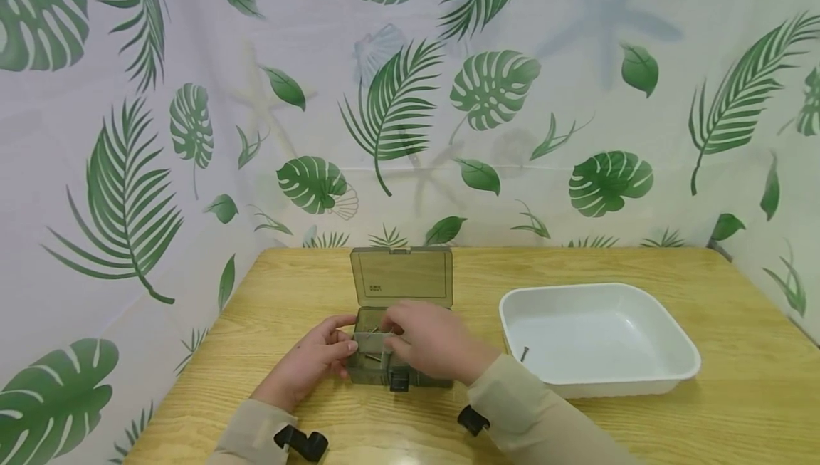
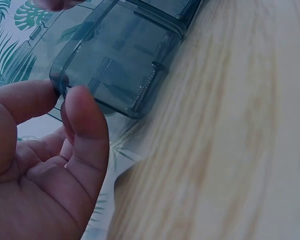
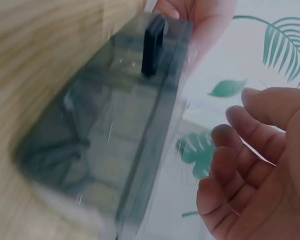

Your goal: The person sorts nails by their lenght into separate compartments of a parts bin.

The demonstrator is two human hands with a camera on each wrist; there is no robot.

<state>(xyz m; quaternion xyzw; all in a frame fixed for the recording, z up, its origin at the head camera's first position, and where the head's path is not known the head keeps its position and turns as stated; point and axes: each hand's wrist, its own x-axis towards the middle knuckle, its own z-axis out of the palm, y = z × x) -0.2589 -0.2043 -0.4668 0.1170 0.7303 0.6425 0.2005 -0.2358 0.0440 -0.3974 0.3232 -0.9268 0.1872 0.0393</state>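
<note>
A smoky clear plastic organizer box (image 1: 365, 377) stands on the table with its hinged lid (image 1: 403, 276) raised at the back. Screws lie inside, among them a screw (image 2: 146, 90) seen through the wall in the left wrist view. My left hand (image 1: 306, 364) pinches the box's left corner between thumb and fingers. Over the middle of the box hovers my right hand (image 1: 435, 340), its fingers loosely bent and nothing visible between them in the right wrist view. It hides the right part of the compartments. A black latch (image 1: 399, 380) sits on the box's front.
To the right, a white tray (image 1: 596, 384) stands on the wooden table (image 1: 410, 429), with one screw (image 1: 524, 354) inside near its left wall. A leaf-printed cloth (image 1: 410, 95) hangs behind the table and along its sides.
</note>
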